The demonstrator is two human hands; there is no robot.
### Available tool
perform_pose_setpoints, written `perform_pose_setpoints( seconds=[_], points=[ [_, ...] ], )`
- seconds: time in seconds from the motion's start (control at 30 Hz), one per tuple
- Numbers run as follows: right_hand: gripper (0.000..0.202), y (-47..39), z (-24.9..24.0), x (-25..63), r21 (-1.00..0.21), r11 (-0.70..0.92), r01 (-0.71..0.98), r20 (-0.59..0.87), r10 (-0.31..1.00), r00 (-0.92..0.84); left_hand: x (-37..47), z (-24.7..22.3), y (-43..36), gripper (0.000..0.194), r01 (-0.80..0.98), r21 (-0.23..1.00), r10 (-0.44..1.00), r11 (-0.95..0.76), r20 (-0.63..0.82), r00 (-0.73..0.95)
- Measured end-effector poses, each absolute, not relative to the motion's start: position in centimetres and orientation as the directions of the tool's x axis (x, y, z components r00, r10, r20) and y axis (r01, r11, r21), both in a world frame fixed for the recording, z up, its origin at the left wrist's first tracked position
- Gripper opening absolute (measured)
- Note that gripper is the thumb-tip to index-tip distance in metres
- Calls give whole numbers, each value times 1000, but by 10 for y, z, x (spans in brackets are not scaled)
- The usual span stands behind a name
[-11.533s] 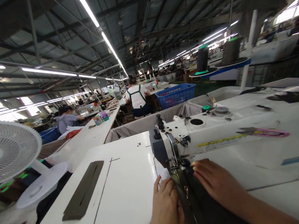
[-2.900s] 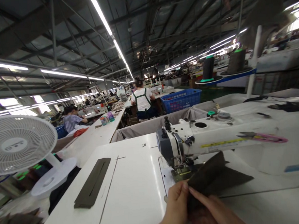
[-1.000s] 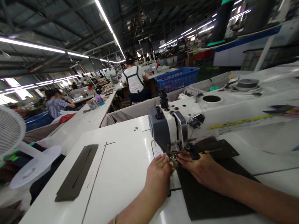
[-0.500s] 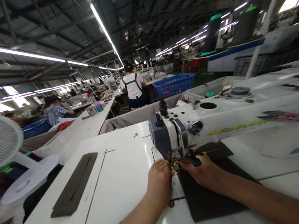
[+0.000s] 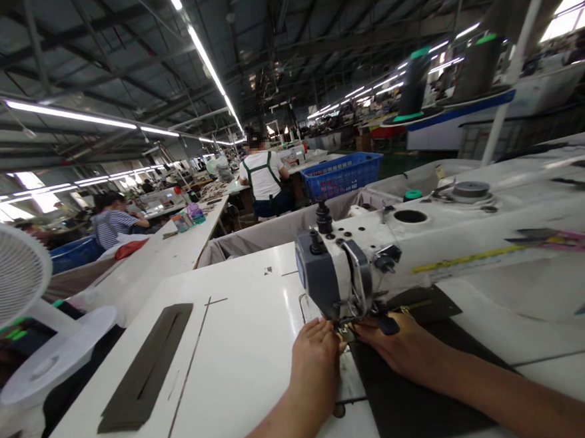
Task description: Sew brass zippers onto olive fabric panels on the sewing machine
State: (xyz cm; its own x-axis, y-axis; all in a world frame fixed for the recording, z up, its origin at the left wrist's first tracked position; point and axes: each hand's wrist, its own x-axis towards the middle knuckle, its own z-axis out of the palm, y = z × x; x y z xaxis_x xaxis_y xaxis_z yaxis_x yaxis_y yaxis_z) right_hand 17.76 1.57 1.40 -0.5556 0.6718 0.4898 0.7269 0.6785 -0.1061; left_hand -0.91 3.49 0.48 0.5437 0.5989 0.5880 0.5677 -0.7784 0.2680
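Observation:
A white sewing machine (image 5: 361, 234) with a grey head stands before me, its presser foot area low between my hands. Under it and to its right lies a dark olive-brown fabric piece (image 5: 416, 404). My left hand (image 5: 315, 361) is closed just left of the needle, with its fingertips at the fabric's edge; what they pinch is mostly hidden. Over the fabric, right of the needle, my right hand (image 5: 406, 348) has its fingers together, gripping the cloth near the seam. A small gold-coloured metal bit (image 5: 405, 310) shows just behind the right hand.
A stack of dark fabric pieces (image 5: 145, 369) with a slit lies on the white table (image 5: 232, 356) at left. Beside it is a white fan (image 5: 9, 279). Scissors (image 5: 559, 237) rest on the machine arm. Farther off are a blue basket (image 5: 342, 174) and a seated co-worker (image 5: 263, 174).
The camera view has shifted slightly, so everything sits a little lower in the picture. Both hands stay beside the needle with the fabric, with hardly any visible movement of their own.

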Motion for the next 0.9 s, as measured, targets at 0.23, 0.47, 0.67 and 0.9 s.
perform_pose_setpoints(
  seconds=[0.23,0.47,0.67,0.9],
  points=[
    [37,18,12,178,-98,667,739,507,672,-540,-8,6,32,7,595,307,651,-743,538,535],
    [40,11,19,176,-81,674,734,565,638,-523,-9,3,31,12,560,255,586,-788,590,555],
    [36,12,16,172,-28,645,764,651,592,-475,-8,5,33,13,556,281,595,-782,600,534],
    [46,5,-18,184,94,408,908,641,673,-369,-15,15,19,26,653,365,723,-663,538,434]
  ],
)
